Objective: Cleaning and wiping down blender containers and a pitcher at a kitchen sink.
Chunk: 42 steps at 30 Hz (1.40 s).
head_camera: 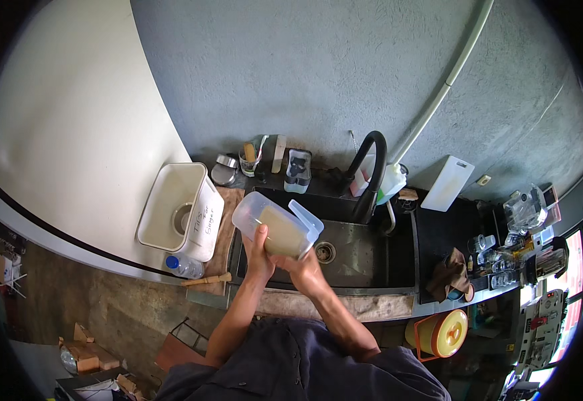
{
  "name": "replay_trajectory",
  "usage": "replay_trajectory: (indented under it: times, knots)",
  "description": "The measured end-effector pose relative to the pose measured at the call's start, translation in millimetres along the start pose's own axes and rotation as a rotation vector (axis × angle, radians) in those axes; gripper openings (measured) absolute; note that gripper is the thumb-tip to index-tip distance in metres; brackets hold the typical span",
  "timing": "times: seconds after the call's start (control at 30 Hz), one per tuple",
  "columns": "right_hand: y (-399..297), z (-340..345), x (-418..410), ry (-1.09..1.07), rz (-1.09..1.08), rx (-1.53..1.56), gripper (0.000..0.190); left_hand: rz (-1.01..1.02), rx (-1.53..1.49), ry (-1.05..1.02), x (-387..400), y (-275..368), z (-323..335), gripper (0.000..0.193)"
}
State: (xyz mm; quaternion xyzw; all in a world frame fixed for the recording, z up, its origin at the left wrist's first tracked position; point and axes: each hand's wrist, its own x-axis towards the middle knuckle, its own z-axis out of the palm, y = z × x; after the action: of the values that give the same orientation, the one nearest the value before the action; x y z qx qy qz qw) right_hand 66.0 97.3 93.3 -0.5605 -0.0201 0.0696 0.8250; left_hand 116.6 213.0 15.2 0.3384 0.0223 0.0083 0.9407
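Over the left part of a dark sink [361, 280], I hold a translucent plastic pitcher [251, 213] tilted on its side. Pale, cloudy liquid shows inside it, and its lid flap or handle stands out at the upper right. My left hand [260, 258] grips the pitcher's near side, thumb laid along the wall. My right hand [301, 270] holds it near the lid end; some of its fingers are hidden underneath. A black gooseneck faucet [381, 165] arches over the sink, right of the pitcher. The round drain [325, 252] shows just right of my hands.
Left of the sink stand a white bin [206, 230] bearing writing and a capped plastic bottle [186, 265]. Jars and a black-and-clear container [298, 170] line the back ledge. A white cutting board [447, 183] leans on the wall; a brown cloth [449, 275] and glassware lie right. A yellow lidded container [446, 333] stands lower right.
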Motion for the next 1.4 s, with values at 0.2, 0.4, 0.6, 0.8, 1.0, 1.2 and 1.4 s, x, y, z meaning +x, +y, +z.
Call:
replay_trajectory:
  times: [0.2,0.4,0.6,0.8,1.0,1.2,1.4]
  knots:
    - [8,-25,1,-0.358,-0.320,-0.881,0.076,-0.002,0.110,0.149,1,-3,6,0.066]
    - [3,-23,-5,-0.202,0.039,0.112,0.079,-0.184,-0.090,-0.073,-2,-4,-3,0.069]
    - [-9,-27,-8,-0.022,0.053,0.626,0.058,-0.176,-0.016,-0.241,-1,5,-1,0.073]
    - [19,-40,-13,-0.196,-0.140,-0.266,0.055,-0.431,-0.001,-0.093,16,23,3,0.062]
    - [17,-45,-21,-0.195,0.070,0.687,0.067,-0.298,0.093,-0.089,6,6,5,0.056]
    - [-11,-43,-3,0.255,0.231,0.816,0.031,-0.050,0.071,-0.133,-1,-2,21,0.063]
    - [6,-15,-33,0.357,-0.290,-0.195,0.035,0.076,0.191,-0.134,4,9,30,0.058]
